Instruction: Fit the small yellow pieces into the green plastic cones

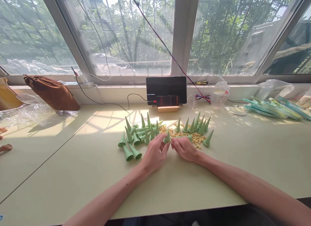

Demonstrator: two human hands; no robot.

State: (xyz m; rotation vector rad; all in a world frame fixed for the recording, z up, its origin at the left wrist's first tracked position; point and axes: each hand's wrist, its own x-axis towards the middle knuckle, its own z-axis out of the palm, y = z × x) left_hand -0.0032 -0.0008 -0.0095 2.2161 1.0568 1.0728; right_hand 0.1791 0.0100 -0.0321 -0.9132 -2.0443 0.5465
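My left hand (155,151) is closed round a green plastic cone (167,137), which stands tip up between thumb and fingers. Just right of it, my right hand (183,147) has its fingers pinched together; whatever they hold is too small or hidden to make out. Several more green cones (129,135) stand or lie to the left of my hands, some on their sides with the open end showing. A second group of upright green cones (191,126) is behind my right hand. Small tan plugs (198,139) lie scattered between and behind my hands.
At the back, a phone (167,100) leans on a small stand before a black tablet (166,85). A brown drawstring bag (52,93) sits left by the window. Bagged teal items (274,107), a plastic cup (220,93) and cables are at the right.
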